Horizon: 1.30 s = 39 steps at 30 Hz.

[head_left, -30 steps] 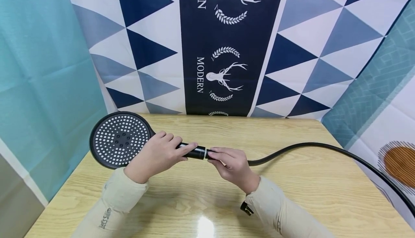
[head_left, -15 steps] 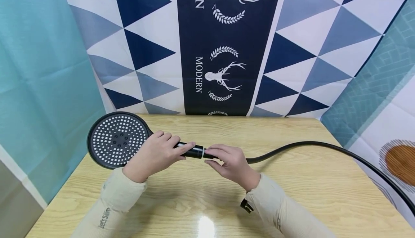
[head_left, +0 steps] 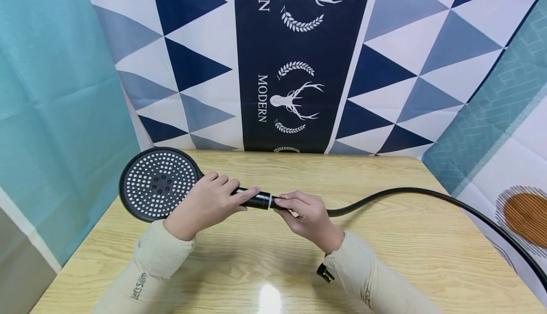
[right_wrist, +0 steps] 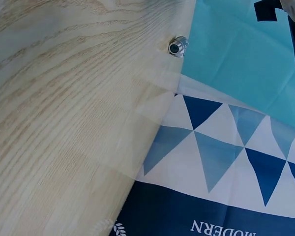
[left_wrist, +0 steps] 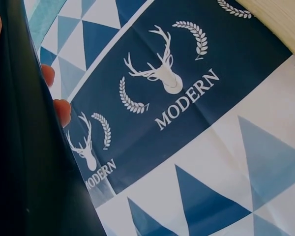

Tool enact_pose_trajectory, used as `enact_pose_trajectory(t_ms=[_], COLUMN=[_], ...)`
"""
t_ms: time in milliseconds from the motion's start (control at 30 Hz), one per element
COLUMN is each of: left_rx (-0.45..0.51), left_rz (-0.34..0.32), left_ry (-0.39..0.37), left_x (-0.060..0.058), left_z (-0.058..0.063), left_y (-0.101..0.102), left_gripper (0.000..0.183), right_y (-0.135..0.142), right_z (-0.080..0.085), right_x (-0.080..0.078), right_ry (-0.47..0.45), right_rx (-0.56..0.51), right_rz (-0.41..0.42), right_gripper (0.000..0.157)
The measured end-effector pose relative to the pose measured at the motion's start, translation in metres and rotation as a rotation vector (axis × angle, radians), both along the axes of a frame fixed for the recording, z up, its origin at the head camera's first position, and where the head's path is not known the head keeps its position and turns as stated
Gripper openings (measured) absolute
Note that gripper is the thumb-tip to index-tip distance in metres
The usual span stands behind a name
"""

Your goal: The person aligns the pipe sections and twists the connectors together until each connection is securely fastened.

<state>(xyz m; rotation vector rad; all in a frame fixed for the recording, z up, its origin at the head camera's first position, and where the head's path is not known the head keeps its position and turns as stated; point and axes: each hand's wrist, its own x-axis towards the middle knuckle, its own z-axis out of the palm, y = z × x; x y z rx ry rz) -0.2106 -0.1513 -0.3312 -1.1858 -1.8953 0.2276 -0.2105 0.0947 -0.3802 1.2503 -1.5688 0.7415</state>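
My left hand (head_left: 204, 204) grips the black handle (head_left: 259, 200) of a large round shower head (head_left: 159, 184), whose face of pale nozzles is turned up toward the head camera. A thin light ring marks the handle's right end. Against that end sits the black end of a hose (head_left: 386, 191), pinched between the thumb and fingers of my right hand (head_left: 311, 219). How far the two parts are joined cannot be told. The left wrist view has a dark surface, likely the shower head, with fingertips (left_wrist: 62, 112) at its edge; the right wrist view does not show the pinch.
Both hands are above a pale wooden table (head_left: 367, 257). The hose runs right and off past the table's edge. A small shiny metal cylinder (right_wrist: 177, 46) stands near a table edge in the right wrist view. Patterned cloth (head_left: 201, 81) hangs behind.
Half a second ago my right thumb stood a little off the hose end; now thumb and fingers pinch it again. Shower head and hands shifted slightly left, then back right.
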Motion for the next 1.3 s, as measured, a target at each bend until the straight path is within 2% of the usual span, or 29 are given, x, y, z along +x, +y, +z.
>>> enact_pose_trajectory(t_ms=[333,633,767,900,1100,1200,1300], left_rx=[0.026,0.022,0.018,0.025,0.035,0.043,0.043], left_rz=[-0.041,-0.037,-0.029,-0.033,-0.063,-0.071,-0.071], left_ry=[0.013,0.019,0.012,0.0,-0.005,-0.007,-0.007], left_x=[-0.0012,-0.0032,-0.004,-0.004,-0.0028,-0.0036,-0.0048], left_z=[-0.0039,-0.0009,0.0007,0.0022,0.0022,0.0016,0.0013], left_y=[-0.0036,-0.0044,-0.0052,-0.0063,-0.0071,-0.0069,-0.0062], left_gripper=[0.049,0.048,0.045,0.046,0.047,0.048,0.049], right_y=[-0.0036,-0.0052,-0.0049,-0.0049,-0.0055,-0.0057,-0.0061], right_z=[-0.0013,0.0049,0.0065,0.0074,0.0075,0.0074,0.0067], right_x=[0.0035,0.0033,0.0035,0.0032,0.0012,0.0008,0.0009], right_ry=[-0.043,-0.059,-0.074,-0.003,0.146,0.16,0.123], right_rx=[0.013,0.033,0.048,0.071,0.04,0.021,0.009], right_rz=[0.015,0.017,-0.017,-0.069,-0.04,-0.048,-0.045], right_gripper=[0.022,0.023,0.025,0.021,0.015,0.015,0.016])
